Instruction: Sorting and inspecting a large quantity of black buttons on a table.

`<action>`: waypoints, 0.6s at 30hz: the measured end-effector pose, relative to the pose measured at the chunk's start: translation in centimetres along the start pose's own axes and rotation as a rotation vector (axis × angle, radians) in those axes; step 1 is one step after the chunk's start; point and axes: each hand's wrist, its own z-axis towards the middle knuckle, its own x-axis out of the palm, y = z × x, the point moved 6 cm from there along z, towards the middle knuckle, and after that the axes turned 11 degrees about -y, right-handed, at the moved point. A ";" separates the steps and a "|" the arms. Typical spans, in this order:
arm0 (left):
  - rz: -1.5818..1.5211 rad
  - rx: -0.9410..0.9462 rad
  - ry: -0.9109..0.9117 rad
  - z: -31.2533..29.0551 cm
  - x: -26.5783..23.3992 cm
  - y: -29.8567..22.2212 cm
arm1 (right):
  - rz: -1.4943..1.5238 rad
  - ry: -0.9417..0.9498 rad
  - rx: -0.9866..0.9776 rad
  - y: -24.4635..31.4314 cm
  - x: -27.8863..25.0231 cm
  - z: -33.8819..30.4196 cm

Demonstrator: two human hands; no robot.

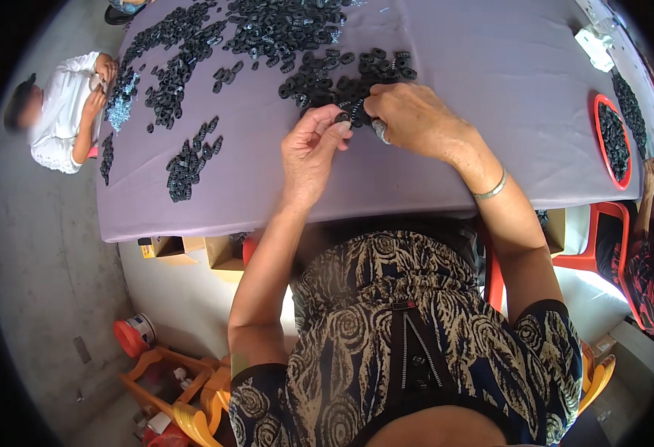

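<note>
Between the thumb and fingers of my left hand is a small black oval part, held just above the table's purple cloth. My right hand is close beside it on the right, its fingers curled at the near edge of a loose pile of black oval parts. A silvery patch shows at the right hand's fingers; whether it is a ring, a wrap or a held piece I cannot tell. What that hand pinches is hidden. A few small silvery bits lie among the black parts between the hands.
Larger heaps of black parts spread across the far left. Small pale-blue metallic pieces lie near a person in white. A smaller cluster sits left of me. At right stands a red basket of black parts; another person sits beyond.
</note>
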 end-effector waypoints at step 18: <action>-0.070 0.007 0.018 0.1 -0.1 0.2 | 0.567 -0.128 0.232 -2.0 -1.0 1.0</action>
